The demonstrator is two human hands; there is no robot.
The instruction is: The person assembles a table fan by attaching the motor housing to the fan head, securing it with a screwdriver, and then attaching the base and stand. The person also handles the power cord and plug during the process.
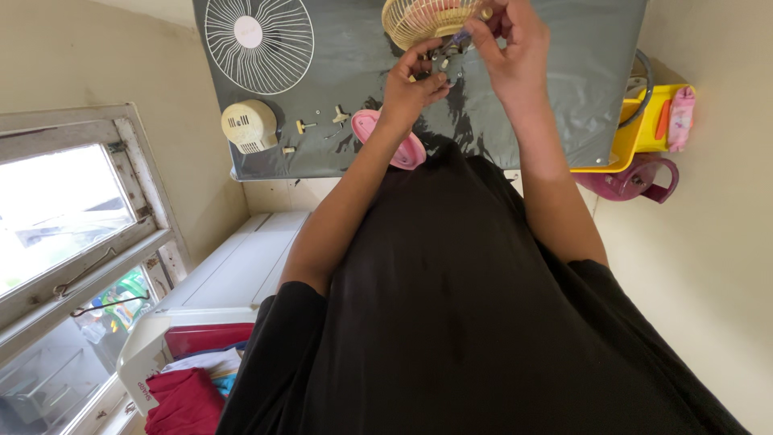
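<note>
At the top centre of the frame, over a grey plastic sheet (555,89) spread across the work surface, we see both of our hands meeting at a small cluster of fan parts. Our left hand (412,83) has its fingers curled and its thumb and forefinger pinched on a small grey metal motor piece (448,66), which sits just below a cream-yellow wire fan guard (419,19) cut off by the upper edge. Our right hand (509,44) comes down from the upper right, fingers bent and closed around a slim purple-handled tool (460,36) whose tip points at the same motor piece; we cannot tell exactly how the tip meets it. Just below the left wrist lies a pink oval plastic fan base (388,138), tilted and partly hidden by the forearm. Toward the upper left of the frame rests a round white wire fan grille (258,42), flat on the sheet, and below it a cream domed plastic motor cover (249,126) with slots. Between that cover and the pink base lie several small cream knobs and screws (322,122), scattered apart. At the right edge stand a yellow plastic tray (640,133) and a dark pink plastic jug (636,179) beneath it.
</note>
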